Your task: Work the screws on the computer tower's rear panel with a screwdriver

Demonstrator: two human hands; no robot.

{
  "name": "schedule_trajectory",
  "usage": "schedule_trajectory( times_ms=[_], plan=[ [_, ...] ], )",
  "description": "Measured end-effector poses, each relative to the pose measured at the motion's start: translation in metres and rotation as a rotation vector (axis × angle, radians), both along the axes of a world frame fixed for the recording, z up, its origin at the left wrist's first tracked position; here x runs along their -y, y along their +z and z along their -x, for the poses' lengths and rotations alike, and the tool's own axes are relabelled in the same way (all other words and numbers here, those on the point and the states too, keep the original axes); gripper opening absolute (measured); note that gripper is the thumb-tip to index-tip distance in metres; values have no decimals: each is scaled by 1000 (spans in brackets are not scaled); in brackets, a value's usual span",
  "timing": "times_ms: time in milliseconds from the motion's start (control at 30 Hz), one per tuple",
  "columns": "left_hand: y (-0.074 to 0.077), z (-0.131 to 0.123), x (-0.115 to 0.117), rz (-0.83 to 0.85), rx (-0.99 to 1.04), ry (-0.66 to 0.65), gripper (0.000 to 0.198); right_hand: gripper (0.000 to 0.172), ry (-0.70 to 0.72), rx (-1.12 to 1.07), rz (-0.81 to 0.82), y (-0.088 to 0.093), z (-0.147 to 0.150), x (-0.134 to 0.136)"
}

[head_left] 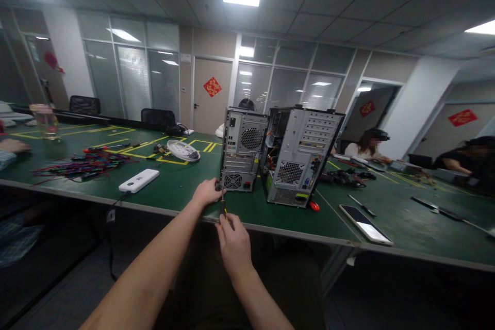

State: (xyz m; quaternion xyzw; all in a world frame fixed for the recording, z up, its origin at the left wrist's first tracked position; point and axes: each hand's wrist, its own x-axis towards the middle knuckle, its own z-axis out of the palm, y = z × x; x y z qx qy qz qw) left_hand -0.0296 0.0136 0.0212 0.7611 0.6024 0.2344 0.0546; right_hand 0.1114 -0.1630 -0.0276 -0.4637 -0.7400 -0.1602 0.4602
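A narrow computer tower (242, 162) stands upright with its rear panel towards me. My right hand (235, 242) grips a screwdriver (223, 207) with a dark and yellow handle, its shaft pointing up at the tower's lower left corner. At that same corner is my left hand (207, 193), its fingers closed around the screwdriver's tip and the case edge; what they pinch is too small to make out. Just to the right stands a second, wider computer tower (296, 160), its left side open with wires showing inside.
On the green table (181, 200) lie a white power bank (139, 181), bundled coloured wires (83, 165), a white round mesh cover (183, 150), a phone (365, 224) and a red-ended tool (314, 206). Cables (350, 177) lie farther right. Other people sit at the right and far left.
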Motion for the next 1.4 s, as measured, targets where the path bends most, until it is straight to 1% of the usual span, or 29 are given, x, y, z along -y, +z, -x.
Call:
schedule_trajectory(
  times_ms=[167,367,500,733,833,967,1100,1200,1333,1400],
  plan=[
    [0,0,0,7,5,4,47,23,-15,-29,7,2,1,-1],
    [0,0,0,2,7,1,48,29,-36,-52,17,5,1,-3],
    [0,0,1,-6,-2,4,48,25,-26,-34,48,4,2,-1],
    [-1,0,-1,1,-12,13,49,38,-17,-9,133,4,5,5],
    [-2,0,-1,0,-18,8,48,35,-9,-25,154,3,5,5],
    [-1,1,-1,-5,-16,1,47,30,-6,-57,120,0,5,1],
    [0,1,0,4,-4,2,48,33,-3,-54,77,-2,6,-3],
    [1,0,1,8,4,2,47,32,-2,-48,60,0,7,-2],
    [2,-1,2,7,4,0,47,26,-10,-38,80,7,5,2],
    [2,-1,1,10,3,7,47,28,-24,-19,73,8,4,3]
  ],
)
